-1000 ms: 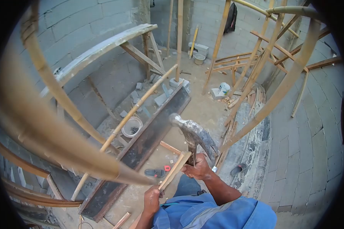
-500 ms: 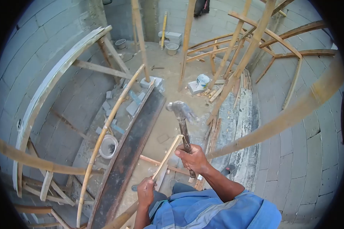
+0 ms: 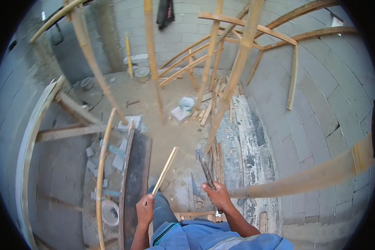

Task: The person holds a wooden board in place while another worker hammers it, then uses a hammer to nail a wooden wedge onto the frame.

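1. Pale wood, a thin strip [image 3: 165, 171], sits in the left hand [image 3: 145, 208], which grips its near end; the far end points to one o'clock.
2. Held from one end, so narrow a piece would probably wobble or twist, so a firm pinch with the thumb along the wood should steady it.
3. The right hand [image 3: 218, 196] is wrapped round the handle of a hammer [image 3: 207, 170], whose head points to eleven o'clock. A full grip with a loose wrist seems wise.
4. The hammer's head is blurred and foreshortened, so I cannot tell which way its striking face looks; that is worth a glance.
5. Strip and hammer lean towards each other without touching. Space between them spares the left thumb.
6. A bamboo pole [image 3: 279, 187] lies at three o'clock from the right hand, so any wide swing on that side could catch it.
7. At ten o'clock from the right hand, a saw [image 3: 196, 191] lies on the floor [image 3: 173, 135]; step carefully around it.
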`<state>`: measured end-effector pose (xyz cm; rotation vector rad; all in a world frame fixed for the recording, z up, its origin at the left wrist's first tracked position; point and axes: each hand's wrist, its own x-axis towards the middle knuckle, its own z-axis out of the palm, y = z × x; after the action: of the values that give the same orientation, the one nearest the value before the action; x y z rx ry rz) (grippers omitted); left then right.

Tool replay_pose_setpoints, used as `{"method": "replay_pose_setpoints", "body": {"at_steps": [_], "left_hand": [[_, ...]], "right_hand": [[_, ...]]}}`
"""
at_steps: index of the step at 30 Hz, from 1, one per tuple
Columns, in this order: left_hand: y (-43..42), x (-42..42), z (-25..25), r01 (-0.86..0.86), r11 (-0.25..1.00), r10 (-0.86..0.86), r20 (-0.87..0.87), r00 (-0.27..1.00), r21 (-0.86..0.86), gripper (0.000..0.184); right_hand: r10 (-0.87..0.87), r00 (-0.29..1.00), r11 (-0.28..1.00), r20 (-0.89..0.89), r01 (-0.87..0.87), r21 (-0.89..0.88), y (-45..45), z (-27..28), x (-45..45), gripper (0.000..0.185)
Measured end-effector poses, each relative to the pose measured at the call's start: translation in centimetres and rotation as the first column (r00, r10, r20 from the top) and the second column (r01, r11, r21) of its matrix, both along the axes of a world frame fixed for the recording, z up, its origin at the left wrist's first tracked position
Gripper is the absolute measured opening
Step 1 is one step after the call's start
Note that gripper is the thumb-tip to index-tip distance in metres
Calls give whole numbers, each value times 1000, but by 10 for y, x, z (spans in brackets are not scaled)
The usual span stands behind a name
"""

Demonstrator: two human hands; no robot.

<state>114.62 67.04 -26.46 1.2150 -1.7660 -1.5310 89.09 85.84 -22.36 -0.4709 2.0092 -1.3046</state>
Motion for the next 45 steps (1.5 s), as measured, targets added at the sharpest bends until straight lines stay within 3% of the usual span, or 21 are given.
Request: {"method": "replay_pose_setpoints", "body": {"at_steps": [2, 5, 6, 9, 10, 13, 15, 17, 20, 23, 24, 26, 28, 31, 32, 35, 39, 43, 45], "left_hand": [[-54, -34, -15, 50, 998, -50, -2, 999, 39, 41], [-156, -91, -24, 243, 969, -237, 106, 966, -47, 39], [-190, -113, -22, 302, 953, -301, 79, 950, 5, 38], [-289, -170, -8, 480, 864, -471, 89, 878, -155, 38], [-314, -185, 3, 495, 857, -488, 80, 869, -143, 39], [-374, -236, 19, 533, 831, -532, 54, 845, -160, 39], [-404, -268, 10, 592, 796, -589, 69, 805, -124, 41], [-415, -303, -2, 611, 782, -614, 17, 789, -125, 44], [-420, -350, -9, 698, 714, -698, -10, 716, 59, 47], [-431, -405, -13, 813, 574, -818, 17, 575, 94, 47], [-434, -425, -17, 811, 570, -818, 5, 575, 129, 47], [-441, -473, -26, 807, 561, -818, -22, 574, 187, 47], [-447, -527, -37, 817, 541, -830, -32, 557, 201, 46], [-455, -628, -38, 849, 509, -858, 0, 514, 141, 45], [-460, -642, -37, 858, 495, -868, 41, 494, 138, 45], [-458, -718, -20, 881, 458, -884, -43, 465, 122, 43], [-452, -802, 0, 914, 390, -906, -128, 403, 113, 42], [-437, -883, 10, 944, 324, -937, -116, 330, 68, 44], [-432, -928, 20, 953, 286, -944, -140, 297, 98, 44]], "right_hand": [[-38, 999, 998, -29, 39, 39, -32, -22, -19, 39], [-125, 981, 991, -151, 129, 17, -112, -42, -46, 39], [-156, 981, 982, -113, 166, 86, -142, -42, -57, 37], [-230, 972, 972, -42, 231, 44, -229, -30, -85, 36], [-279, 958, 960, 69, 277, 41, -254, -4, -90, 36], [-333, 925, 938, 181, 345, -34, -301, 19, -112, 35], [-344, 939, 939, 2, 344, -18, -317, 20, -128, 32], [-332, 920, 939, -207, 343, 18, -325, 25, -143, 31], [-442, 893, 890, -87, 449, 82, -339, 43, -161, 35], [-495, 861, 853, -119, 507, 122, -342, 16, -183, 38], [-492, 848, 848, -198, 518, 112, -342, 1, -193, 38], [-528, 839, 821, -132, 544, 172, -342, -18, -219, 37], [-587, 808, 783, -50, 583, 216, -346, -38, -253, 37], [-617, 781, 738, -96, 616, 274, -355, -54, -314, 37], [-611, 782, 747, -123, 621, 235, -359, -53, -332, 36], [-669, 737, 736, 91, 640, 222, -370, -27, -390, 36], [-735, 653, 676, 183, 728, 117, -386, -23, -448, 36], [-769, 633, 639, 94, 763, 91, -391, -53, -496, 40], [-836, 538, 547, 109, 834, 77, -398, -52, -518, 42]]}}
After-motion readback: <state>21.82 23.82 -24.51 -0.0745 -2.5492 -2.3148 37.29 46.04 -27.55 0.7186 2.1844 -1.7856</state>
